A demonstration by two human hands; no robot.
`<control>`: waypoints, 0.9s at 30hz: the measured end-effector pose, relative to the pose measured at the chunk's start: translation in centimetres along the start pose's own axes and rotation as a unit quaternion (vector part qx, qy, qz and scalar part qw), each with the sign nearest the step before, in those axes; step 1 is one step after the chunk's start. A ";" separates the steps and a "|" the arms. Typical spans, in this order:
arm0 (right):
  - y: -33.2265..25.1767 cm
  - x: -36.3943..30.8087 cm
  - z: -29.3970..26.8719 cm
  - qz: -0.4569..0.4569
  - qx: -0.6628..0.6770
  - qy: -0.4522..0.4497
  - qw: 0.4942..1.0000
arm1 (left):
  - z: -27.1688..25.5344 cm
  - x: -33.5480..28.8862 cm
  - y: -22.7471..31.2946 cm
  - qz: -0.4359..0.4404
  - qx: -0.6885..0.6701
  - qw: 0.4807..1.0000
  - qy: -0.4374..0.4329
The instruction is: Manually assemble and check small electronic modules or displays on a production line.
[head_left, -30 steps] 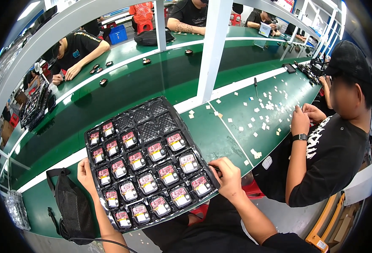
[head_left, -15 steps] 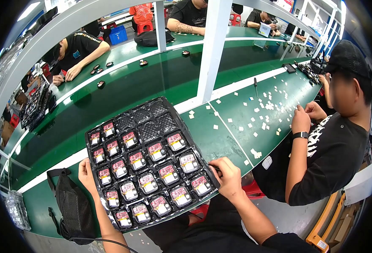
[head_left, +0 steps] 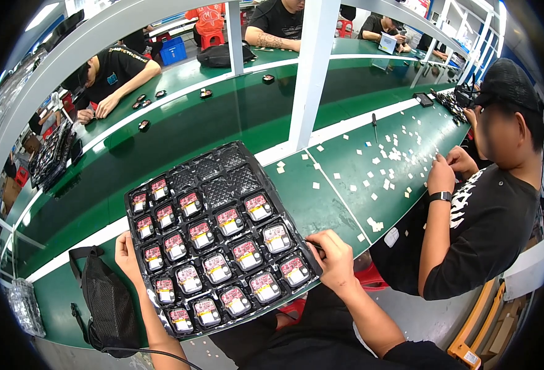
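A black plastic tray (head_left: 222, 192) with moulded compartments is tilted in front of me, over the bench edge. Most compartments hold a small square electronic module (head_left: 216, 267) with a red circuit board, a white block and a yellow strip. Several compartments at the tray's far side hold nothing and show a textured bottom. My left hand (head_left: 125, 254) grips the tray's left edge, its fingers partly hidden behind it. At the right edge, my right hand (head_left: 333, 258) is closed on the rim, thumb and fingers pinching it.
Left of the tray lies a black mesh bag (head_left: 106, 302). Small pale square pieces (head_left: 389, 163) and a screwdriver (head_left: 374, 126) lie on the green bench to the right, where a co-worker (head_left: 488, 203) sits. A white post (head_left: 309, 80) rises beyond the tray. Modules (head_left: 143, 125) ride the green belt.
The few modules on the green belt have shifted slightly to the left. My hands and the tray have stayed almost still.
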State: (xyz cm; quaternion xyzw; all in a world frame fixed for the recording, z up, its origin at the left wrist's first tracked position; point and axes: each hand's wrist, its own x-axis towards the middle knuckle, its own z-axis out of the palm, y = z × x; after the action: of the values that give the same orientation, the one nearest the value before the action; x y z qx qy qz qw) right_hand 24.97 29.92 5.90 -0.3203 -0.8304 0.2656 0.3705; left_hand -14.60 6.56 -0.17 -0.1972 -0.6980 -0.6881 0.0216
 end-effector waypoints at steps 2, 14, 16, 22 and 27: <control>0.0 0.0 0.0 0.001 0.000 -0.001 1.000 | 0.1 0.0 0.1 0.000 -0.001 1.000 0.001; 0.1 -0.1 0.0 0.003 0.001 0.000 1.000 | 0.2 -0.1 0.5 -0.002 0.000 1.000 -0.003; 0.0 -0.1 0.0 0.002 0.001 0.001 1.000 | 0.2 -0.1 0.6 -0.002 -0.006 1.000 -0.002; -0.2 0.0 -0.1 0.002 -0.005 -0.002 1.000 | 0.4 -0.3 0.8 -0.008 -0.009 1.000 -0.003; 0.0 -0.1 0.0 0.005 -0.002 -0.003 1.000 | 0.3 -0.2 0.6 -0.002 -0.024 1.000 -0.009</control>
State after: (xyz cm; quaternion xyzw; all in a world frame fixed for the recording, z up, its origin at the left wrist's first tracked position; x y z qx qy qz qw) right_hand 25.04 29.86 5.89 -0.3242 -0.8305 0.2668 0.3661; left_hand -14.18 6.76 0.31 -0.2022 -0.6818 -0.7029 0.0097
